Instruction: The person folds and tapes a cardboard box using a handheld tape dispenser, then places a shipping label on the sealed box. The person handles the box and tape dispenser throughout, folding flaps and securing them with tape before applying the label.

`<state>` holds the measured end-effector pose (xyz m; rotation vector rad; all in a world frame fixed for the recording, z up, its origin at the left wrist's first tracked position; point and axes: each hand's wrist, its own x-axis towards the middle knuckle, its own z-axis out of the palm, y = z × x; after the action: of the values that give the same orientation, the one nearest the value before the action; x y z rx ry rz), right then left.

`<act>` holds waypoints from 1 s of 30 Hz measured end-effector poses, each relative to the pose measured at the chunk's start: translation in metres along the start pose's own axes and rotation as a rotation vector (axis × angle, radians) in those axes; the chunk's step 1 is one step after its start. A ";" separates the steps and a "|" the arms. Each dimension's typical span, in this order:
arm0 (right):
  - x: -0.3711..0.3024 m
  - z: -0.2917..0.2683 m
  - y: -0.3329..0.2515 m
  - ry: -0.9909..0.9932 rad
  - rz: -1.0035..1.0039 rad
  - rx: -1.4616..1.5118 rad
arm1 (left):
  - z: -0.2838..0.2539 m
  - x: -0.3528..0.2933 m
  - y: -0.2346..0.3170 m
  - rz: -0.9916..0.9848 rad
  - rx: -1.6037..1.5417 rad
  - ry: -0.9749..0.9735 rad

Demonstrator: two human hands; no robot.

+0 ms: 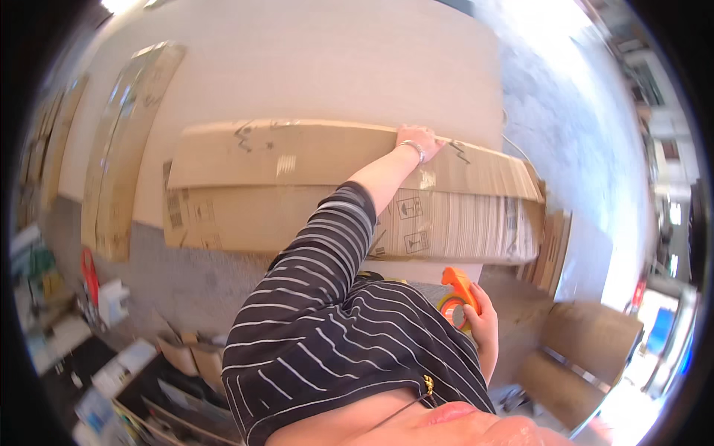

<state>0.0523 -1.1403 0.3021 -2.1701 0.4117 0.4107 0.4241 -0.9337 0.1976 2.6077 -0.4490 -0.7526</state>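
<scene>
A long brown cardboard box (pixel 320 212) lies crosswise before me, its upper flap (pixel 327 160) running along its length. Stretched out across it, my left hand (pixel 418 137) grips the far edge of that flap, its fingertips partly hidden beyond the edge. Low on the right, close to my body, my right hand (pixel 483 316) is closed on an orange tape dispenser (pixel 462 286) with a roll of tape in it. The dispenser is apart from the box. Stacked cardboard layers show at the box's near right side.
A large pale board surface (pixel 335 59) extends behind the box. Another long taped carton (pixel 126 149) stands at the left. Folded cardboard (pixel 580 342) lies at the lower right, and a cluttered shelf (pixel 171 394) is at the lower left.
</scene>
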 end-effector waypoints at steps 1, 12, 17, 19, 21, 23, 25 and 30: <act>0.012 -0.015 0.001 -0.012 -0.012 0.009 | -0.004 0.008 -0.001 -0.036 -0.054 -0.094; 0.154 -0.009 -0.130 -0.484 -0.489 -0.150 | -0.002 -0.203 -0.255 -0.561 0.245 0.611; 0.183 0.131 -0.257 -0.693 -0.935 -0.453 | -0.004 -0.298 -0.372 -0.720 0.177 0.599; 0.179 0.197 -0.310 -0.748 -1.107 -0.486 | 0.000 -0.308 -0.397 -0.559 0.097 0.621; 0.166 0.257 -0.359 -0.753 -1.250 -0.587 | 0.006 -0.310 -0.414 -0.520 -0.005 0.629; 0.150 0.305 -0.393 -0.766 -1.319 -0.630 | 0.011 -0.310 -0.425 -0.454 -0.103 0.643; 0.136 0.341 -0.409 -0.747 -1.302 -0.835 | 0.014 -0.309 -0.431 -0.437 -0.160 0.667; 0.141 0.364 -0.393 -0.781 -1.190 -1.186 | 0.015 -0.306 -0.434 -0.413 -0.172 0.664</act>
<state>0.2943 -0.6421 0.3080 -2.5044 -1.8702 0.8243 0.2534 -0.4353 0.1256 2.6055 0.3381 0.0029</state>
